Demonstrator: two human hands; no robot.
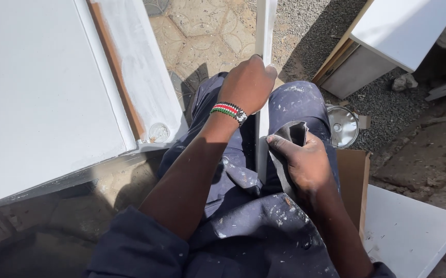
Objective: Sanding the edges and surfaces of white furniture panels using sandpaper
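Note:
A long white painted strip (264,31) runs from my lap up and away over the ground. My left hand (248,82), with a beaded bracelet at the wrist, is closed around the strip partway up. My right hand (302,162) holds a folded grey sheet of sandpaper (295,133) and presses it against the strip's lower part (262,149). I sit in dark blue, paint-speckled work trousers (243,216).
A large white painted panel (37,92) with a brown edge strip lies to the left. A white cabinet piece (387,36) stands at the upper right. A round metal tin lid (342,126) lies on gravel. Brown cardboard (354,175) and a white board (413,226) sit at lower right.

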